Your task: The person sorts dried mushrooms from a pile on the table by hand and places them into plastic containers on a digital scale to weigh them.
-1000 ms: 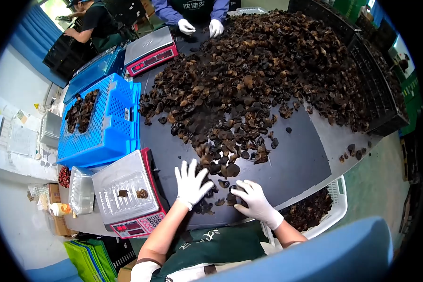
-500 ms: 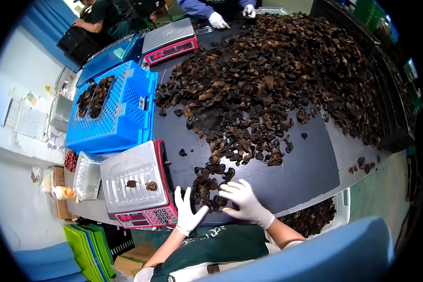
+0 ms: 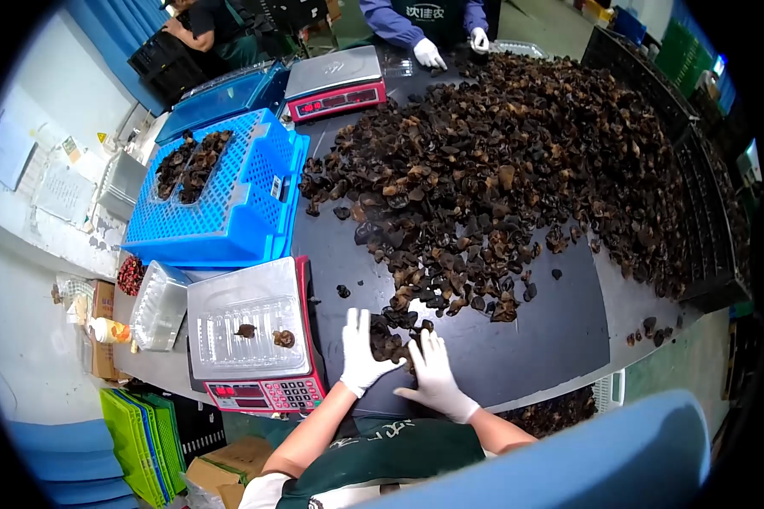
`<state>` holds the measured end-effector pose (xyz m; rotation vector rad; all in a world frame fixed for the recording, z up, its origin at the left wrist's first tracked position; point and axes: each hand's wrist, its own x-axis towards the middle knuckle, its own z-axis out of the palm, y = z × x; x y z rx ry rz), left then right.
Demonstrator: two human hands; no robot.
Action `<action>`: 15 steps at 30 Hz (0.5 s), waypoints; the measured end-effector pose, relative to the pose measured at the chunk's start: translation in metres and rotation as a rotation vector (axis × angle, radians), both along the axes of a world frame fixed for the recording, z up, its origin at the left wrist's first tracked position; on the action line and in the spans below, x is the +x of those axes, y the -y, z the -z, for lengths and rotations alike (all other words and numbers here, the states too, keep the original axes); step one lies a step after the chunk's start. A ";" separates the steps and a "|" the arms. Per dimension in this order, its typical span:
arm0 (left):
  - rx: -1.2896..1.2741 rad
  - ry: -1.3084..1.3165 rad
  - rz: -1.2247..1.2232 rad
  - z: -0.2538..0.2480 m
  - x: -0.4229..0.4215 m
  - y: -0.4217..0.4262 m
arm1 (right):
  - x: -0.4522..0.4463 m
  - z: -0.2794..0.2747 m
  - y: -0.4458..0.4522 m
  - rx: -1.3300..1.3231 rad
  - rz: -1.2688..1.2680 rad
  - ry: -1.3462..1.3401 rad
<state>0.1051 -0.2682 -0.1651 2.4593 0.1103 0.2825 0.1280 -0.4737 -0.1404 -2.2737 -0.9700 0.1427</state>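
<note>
My left hand [image 3: 363, 355], in a white glove, lies against the left side of a small clump of dark wood ear mushrooms [image 3: 388, 341] near the table's front edge. On the clump's right, my right hand [image 3: 435, 378], also gloved, touches it with outstretched fingers. Both hands are open, fingers extended, and neither grips anything. Part of the clump is hidden by the hands. Just beyond lies the large heap of wood ears [image 3: 518, 161]. Left of my left hand, a scale [image 3: 255, 288] bears a clear plastic tray [image 3: 221, 327] with two wood ear pieces in it.
A blue crate [image 3: 255, 212] holds a filled clear tray. Stacked clear trays [image 3: 160, 310] stand left of the scale. Across the table are a second scale [image 3: 335, 72] and a co-worker's gloved hands [image 3: 429, 54]. Black crates [image 3: 705, 212] line the right side.
My hands have come closer together around the small clump, which is pressed tighter between them. My left hand has moved farther from me. The whole view has shifted slightly.
</note>
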 end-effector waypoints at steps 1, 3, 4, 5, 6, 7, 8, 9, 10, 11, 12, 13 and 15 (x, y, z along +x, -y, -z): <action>-0.062 0.087 0.136 -0.005 0.008 0.001 | 0.005 -0.005 -0.018 0.019 0.040 -0.021; -0.195 0.135 0.148 0.000 0.013 0.000 | 0.019 0.016 -0.041 0.140 0.070 0.011; -0.300 0.128 0.135 -0.002 0.014 -0.002 | 0.025 0.020 -0.049 0.216 0.054 0.033; -0.389 0.163 0.073 -0.003 0.014 0.002 | 0.028 0.023 -0.052 0.235 0.057 0.035; -0.442 0.172 0.029 -0.012 0.011 0.006 | 0.030 0.023 -0.053 0.263 0.063 -0.028; -0.492 0.170 -0.054 -0.011 0.010 0.013 | 0.032 0.024 -0.054 0.297 0.071 -0.034; -0.541 0.171 -0.136 -0.010 0.011 0.020 | 0.034 0.024 -0.057 0.332 0.077 -0.039; -0.502 0.229 -0.191 -0.011 0.012 0.028 | 0.034 0.022 -0.061 0.364 0.100 -0.098; -0.599 0.247 -0.271 -0.020 0.014 0.033 | 0.032 0.015 -0.065 0.394 0.114 -0.140; -0.569 0.279 -0.250 -0.029 0.013 0.030 | 0.029 0.008 -0.069 0.454 0.109 -0.176; -0.538 0.306 -0.228 -0.048 0.012 0.026 | 0.027 -0.005 -0.073 0.513 0.107 -0.215; -0.585 0.304 -0.240 -0.071 0.011 0.021 | 0.027 -0.019 -0.079 0.532 0.086 -0.178; -0.486 0.364 -0.242 -0.110 0.006 -0.002 | 0.030 -0.061 -0.098 0.513 0.008 -0.114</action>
